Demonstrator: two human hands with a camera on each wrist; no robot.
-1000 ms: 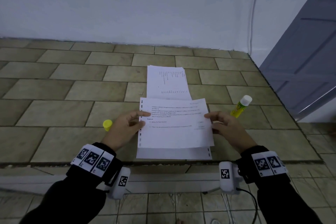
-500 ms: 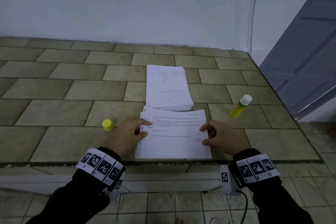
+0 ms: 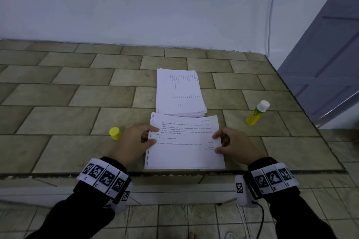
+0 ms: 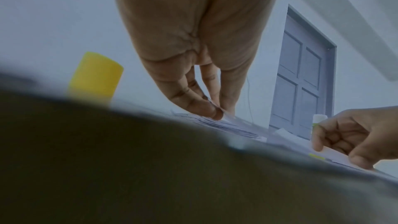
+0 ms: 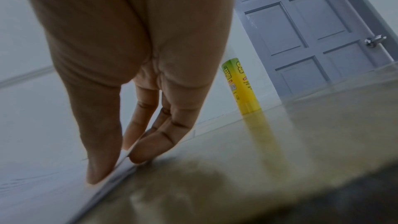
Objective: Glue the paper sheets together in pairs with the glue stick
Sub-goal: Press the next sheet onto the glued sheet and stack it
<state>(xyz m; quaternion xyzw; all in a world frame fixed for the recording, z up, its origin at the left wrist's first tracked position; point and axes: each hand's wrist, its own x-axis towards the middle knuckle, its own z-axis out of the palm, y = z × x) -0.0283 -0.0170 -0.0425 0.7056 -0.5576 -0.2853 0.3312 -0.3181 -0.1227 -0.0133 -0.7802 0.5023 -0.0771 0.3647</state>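
Bare tiled counter (image 3: 58,122) is left open at far left; passage is blocked by the yellow cap (image 3: 115,133), paper stack (image 3: 179,93) and upright glue stick (image 3: 257,113).

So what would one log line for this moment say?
left hand: pinches printed white paper sheet | right hand: pinches same sheet | yellow glue stick: upright, uncapped | yellow cap: apart

Tiled counter (image 3: 64,114), olive-brown, reaching back to a pale wall. Lying flat at the near edge, printed paper sheets (image 3: 184,147); just behind them, a stack of sheets (image 3: 179,93). Left of the near sheets, a yellow cap (image 3: 115,133). Well off to the right, an uncapped glue stick (image 3: 257,113), standing upright.
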